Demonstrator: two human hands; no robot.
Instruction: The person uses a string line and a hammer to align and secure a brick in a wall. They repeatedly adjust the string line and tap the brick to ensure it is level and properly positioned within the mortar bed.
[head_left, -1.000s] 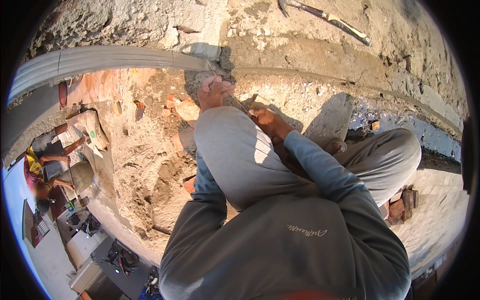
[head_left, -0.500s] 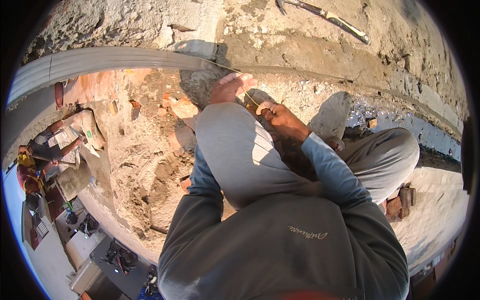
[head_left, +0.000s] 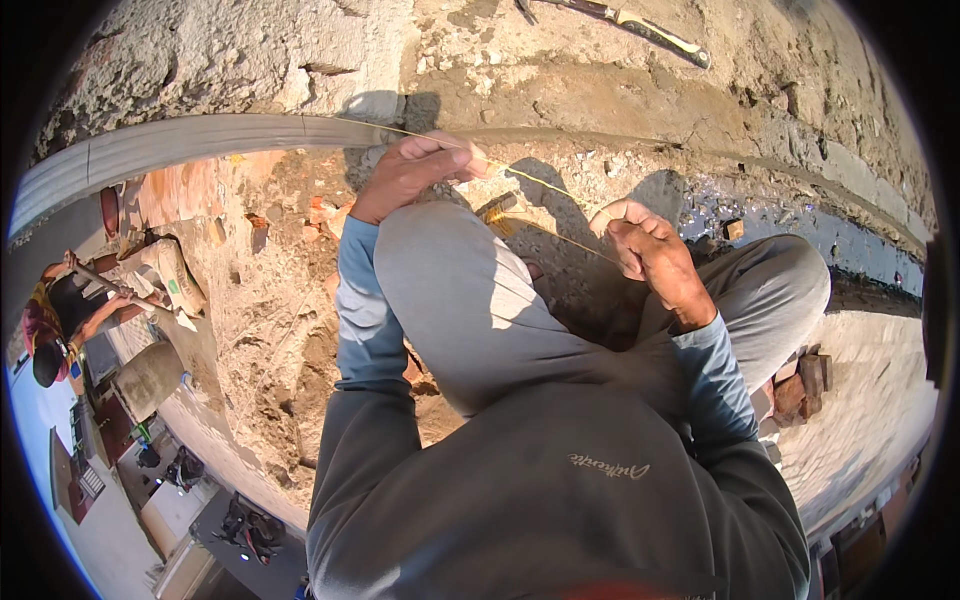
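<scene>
A thin yellow string [head_left: 545,184] runs in the air between my hands. My left hand [head_left: 425,172], above my left knee, pinches it between thumb and fingers. From there the string also stretches left to a long grey metal-looking bar [head_left: 200,138]. My right hand [head_left: 652,250], farther right and lower, has its fingers curled round the string. A second length slants from the right hand to a small yellow bundle [head_left: 497,214] on the ground beyond my knee. What that bundle is wound on is too small to tell.
A hammer [head_left: 655,35] lies on the rough cement at the far side. Broken bricks [head_left: 800,388] are piled at right, beside my bent knee. Rubble [head_left: 325,215] covers the ground at left. Farther left, another person [head_left: 75,310] holds a long handle near a sack [head_left: 175,275].
My hands have drawn apart, the right moving right and down, pulling a longer stretch of string. The left hand has turned and closed on it. The other person has bent forward.
</scene>
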